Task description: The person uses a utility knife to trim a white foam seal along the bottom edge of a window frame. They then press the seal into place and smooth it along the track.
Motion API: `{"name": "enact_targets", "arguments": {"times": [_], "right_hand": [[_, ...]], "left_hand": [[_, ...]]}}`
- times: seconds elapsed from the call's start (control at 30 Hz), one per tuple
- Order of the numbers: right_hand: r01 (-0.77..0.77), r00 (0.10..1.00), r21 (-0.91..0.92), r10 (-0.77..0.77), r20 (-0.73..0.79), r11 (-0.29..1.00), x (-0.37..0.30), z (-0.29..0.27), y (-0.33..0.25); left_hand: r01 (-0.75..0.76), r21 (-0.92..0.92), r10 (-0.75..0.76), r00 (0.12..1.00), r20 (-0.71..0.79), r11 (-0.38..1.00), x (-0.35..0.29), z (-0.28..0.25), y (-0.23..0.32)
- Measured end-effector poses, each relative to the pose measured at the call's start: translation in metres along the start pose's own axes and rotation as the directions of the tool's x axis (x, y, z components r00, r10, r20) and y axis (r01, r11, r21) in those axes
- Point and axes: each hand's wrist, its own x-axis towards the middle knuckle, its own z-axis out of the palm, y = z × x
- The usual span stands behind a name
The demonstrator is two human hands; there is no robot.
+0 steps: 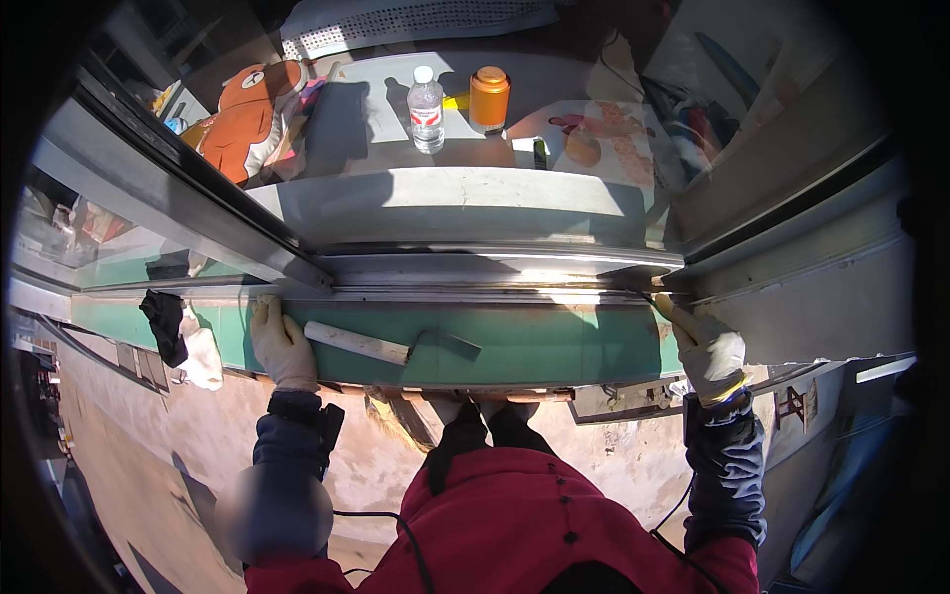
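Note:
My left hand [283, 346], in a pale glove, rests on the green tiled sill [534, 342] with its fingers stretched toward the window frame. Just right of it lies a tool with a white cylindrical handle [356, 342] and a thin, dark, angled head. At the right end of the metal window track [495, 295] is my gloved right hand [711, 351]. Its index finger reaches into the corner while the other fingers curl under. A thin dark bit shows by that fingertip; what the hand holds, if anything, is hidden.
A black cloth [164, 327] and a white cloth [202, 351] hang over the sill at left. Beyond the track, a clear bottle [427, 111] and an orange canister [489, 99] stand near a brown plush toy [242, 119]. Window panels flank the opening; a dark cable [401, 530] crosses my front.

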Motion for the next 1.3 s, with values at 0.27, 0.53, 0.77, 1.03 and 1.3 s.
{"name": "enact_targets", "arguments": {"times": [0.27,0.53,0.77,1.03,1.3], "right_hand": [[0.072,0.983,0.539,-0.152,0.106,0.839,0.034,0.007,-0.039],[-0.029,0.848,0.398,-0.189,0.496,0.917,0.099,0.015,-0.096],[0.126,0.900,0.522,-0.319,0.298,0.844,0.093,0.030,-0.079],[0.134,0.956,0.084,-0.151,0.250,0.987,0.049,-0.018,-0.003],[0.224,0.963,0.429,-0.266,0.041,0.875,0.047,-0.005,-0.050]], "left_hand": [[-0.011,-0.002,0.011,0.999,-0.036,1.000,0.001,-0.002,0.003],[-0.018,-0.008,0.017,0.998,-0.053,1.000,0.000,-0.001,0.002],[-0.010,-0.016,0.010,1.000,-0.027,1.000,0.003,-0.005,0.006],[0.002,0.000,-0.002,0.999,0.035,1.000,0.002,-0.002,0.001],[0.004,-0.007,-0.003,0.999,0.041,1.000,0.001,0.004,-0.007]]}}
